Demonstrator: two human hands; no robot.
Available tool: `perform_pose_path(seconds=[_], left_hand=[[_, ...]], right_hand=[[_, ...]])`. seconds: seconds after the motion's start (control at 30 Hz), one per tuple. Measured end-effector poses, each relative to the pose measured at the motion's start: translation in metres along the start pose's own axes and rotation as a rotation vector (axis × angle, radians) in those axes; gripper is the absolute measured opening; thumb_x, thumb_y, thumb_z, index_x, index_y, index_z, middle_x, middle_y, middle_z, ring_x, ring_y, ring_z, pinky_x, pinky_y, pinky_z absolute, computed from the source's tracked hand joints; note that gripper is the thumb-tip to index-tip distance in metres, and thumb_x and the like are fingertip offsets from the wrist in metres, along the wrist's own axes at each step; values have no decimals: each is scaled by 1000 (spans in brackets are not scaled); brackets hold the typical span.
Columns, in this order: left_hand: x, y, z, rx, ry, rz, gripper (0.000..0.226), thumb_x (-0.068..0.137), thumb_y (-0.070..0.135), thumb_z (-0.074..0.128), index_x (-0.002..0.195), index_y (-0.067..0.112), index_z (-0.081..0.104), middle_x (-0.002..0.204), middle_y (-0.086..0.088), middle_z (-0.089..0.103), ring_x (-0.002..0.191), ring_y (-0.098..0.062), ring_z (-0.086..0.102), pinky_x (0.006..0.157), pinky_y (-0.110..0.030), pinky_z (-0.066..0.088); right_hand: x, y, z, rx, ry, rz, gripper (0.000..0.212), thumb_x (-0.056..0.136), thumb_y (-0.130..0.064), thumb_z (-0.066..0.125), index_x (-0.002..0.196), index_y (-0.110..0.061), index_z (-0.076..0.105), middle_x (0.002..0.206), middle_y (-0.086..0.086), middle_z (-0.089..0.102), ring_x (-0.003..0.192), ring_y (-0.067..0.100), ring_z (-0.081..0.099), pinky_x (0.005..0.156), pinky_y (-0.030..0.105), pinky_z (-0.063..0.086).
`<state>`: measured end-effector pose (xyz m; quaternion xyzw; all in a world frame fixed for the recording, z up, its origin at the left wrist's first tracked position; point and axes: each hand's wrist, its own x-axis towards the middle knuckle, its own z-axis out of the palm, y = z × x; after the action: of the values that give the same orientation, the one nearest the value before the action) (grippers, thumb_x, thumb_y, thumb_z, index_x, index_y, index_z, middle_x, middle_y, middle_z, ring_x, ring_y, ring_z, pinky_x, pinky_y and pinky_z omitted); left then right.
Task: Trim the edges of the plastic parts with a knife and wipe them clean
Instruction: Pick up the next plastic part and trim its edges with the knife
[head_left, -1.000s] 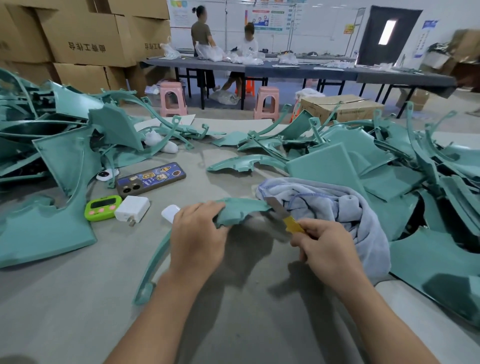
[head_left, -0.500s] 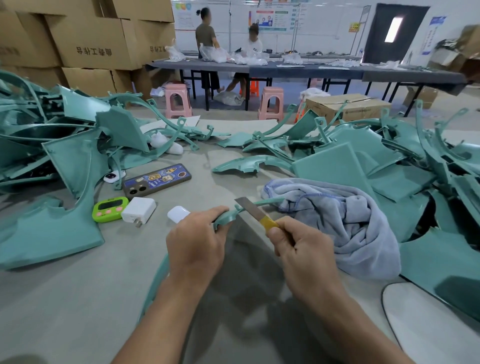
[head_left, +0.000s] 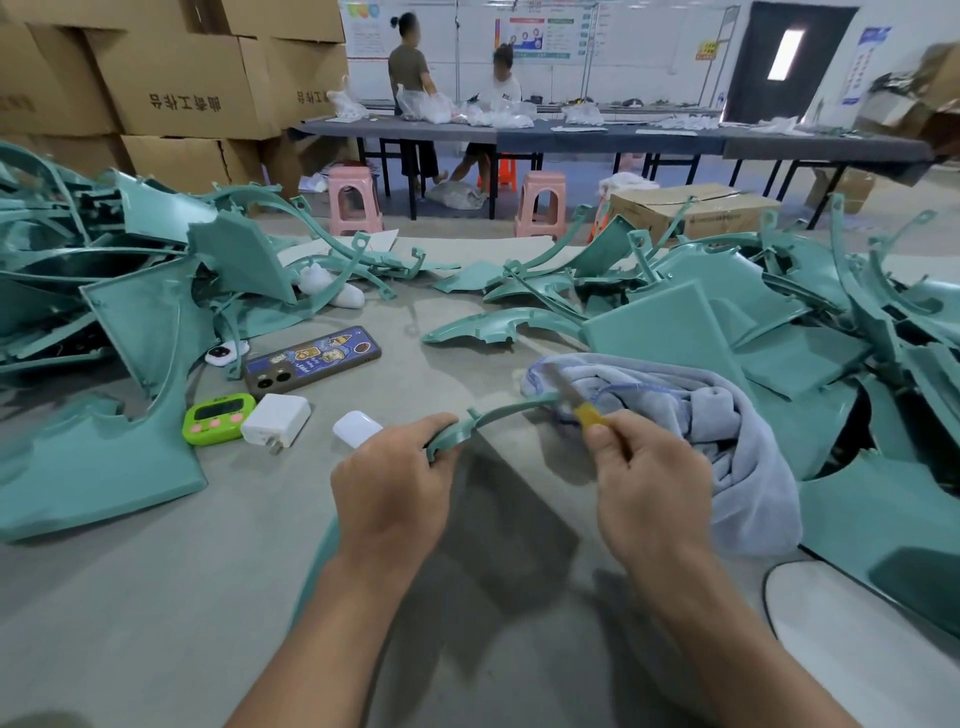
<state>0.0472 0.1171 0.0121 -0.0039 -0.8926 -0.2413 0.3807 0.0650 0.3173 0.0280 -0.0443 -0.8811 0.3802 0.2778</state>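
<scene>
My left hand grips a long curved teal plastic part near its middle; its lower end runs down under my left forearm. My right hand holds a knife by its yellow handle, the blurred blade lying against the part's far end. A grey-blue towel lies bunched right behind the knife. Heaps of teal plastic parts fill the table's left side and right side.
On the grey table lie a phone, a green timer, a white charger and a white case. A white oval panel sits at the near right. Cardboard boxes, pink stools and two people at a far table stand behind.
The knife has slid outward along the part's edge, from close to my left hand to its far end by the towel. My left hand keeps its grip.
</scene>
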Motion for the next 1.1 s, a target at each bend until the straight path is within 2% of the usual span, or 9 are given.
perform_pose_path(seconds=[0.13, 0.2, 0.4, 0.5, 0.6, 0.7, 0.87, 1.0, 1.1], left_hand=[[0, -4, 2, 0, 15, 26, 21, 76, 35, 68, 91, 29, 81, 65, 0, 72, 53, -32, 64, 54, -24, 34], [0, -5, 3, -17, 29, 26, 19, 77, 35, 69, 90, 29, 81, 64, 1, 71, 53, -33, 63, 54, -25, 35], [0, -2, 0, -107, -26, -59, 20, 84, 39, 62, 91, 31, 79, 60, 1, 61, 58, -37, 62, 59, -29, 36], [-1, -4, -4, -169, -73, -39, 22, 86, 37, 61, 96, 31, 79, 56, 13, 47, 62, -37, 63, 62, -29, 40], [1, -8, -5, -184, -75, 6, 22, 88, 31, 62, 101, 26, 79, 74, 4, 68, 75, -30, 66, 66, -31, 45], [1, -16, -3, -216, -72, -17, 25, 89, 29, 61, 105, 23, 78, 92, 1, 76, 89, -24, 64, 74, -32, 47], [1, -21, -1, -211, -77, -31, 25, 87, 27, 60, 104, 22, 79, 93, 1, 75, 92, -14, 57, 73, -24, 37], [3, -19, -4, -265, -70, -60, 27, 87, 26, 59, 104, 20, 79, 99, 2, 77, 93, -11, 58, 74, -18, 34], [3, -19, -5, -270, -56, -62, 27, 89, 28, 58, 106, 23, 79, 102, 6, 77, 94, -12, 62, 76, -20, 37]], right_hand=[[-15, -7, -5, 157, -45, -166, 22, 97, -36, 57, 78, -25, 60, 61, -5, 55, 56, 10, 47, 53, 15, 34], [-21, -11, 2, 156, -123, -226, 20, 97, -41, 54, 79, -32, 57, 64, -8, 56, 56, 9, 48, 53, 14, 35], [8, 13, -1, 71, 63, 101, 32, 98, -25, 62, 68, -13, 58, 53, -3, 51, 57, 20, 45, 56, 36, 32], [0, 8, -4, 230, -5, -14, 33, 98, -30, 61, 65, -23, 57, 55, -7, 51, 53, 8, 40, 50, 20, 29], [3, 10, -2, 116, -69, -43, 32, 95, -32, 60, 67, -17, 58, 53, -5, 50, 52, 10, 41, 49, 20, 29], [18, 27, -11, -44, -72, 52, 31, 95, -26, 62, 69, -9, 61, 51, 0, 52, 57, 21, 48, 54, 33, 31], [8, 17, -10, 336, -221, 17, 27, 87, -29, 60, 63, -17, 56, 48, -9, 40, 48, 8, 31, 45, 26, 26], [16, 28, -8, 21, -145, 139, 30, 90, -20, 64, 62, -9, 59, 49, 3, 52, 52, 20, 46, 53, 34, 36], [13, 20, -10, 376, -121, 121, 29, 86, -27, 62, 64, -8, 60, 47, 3, 50, 45, 15, 40, 46, 28, 33]])
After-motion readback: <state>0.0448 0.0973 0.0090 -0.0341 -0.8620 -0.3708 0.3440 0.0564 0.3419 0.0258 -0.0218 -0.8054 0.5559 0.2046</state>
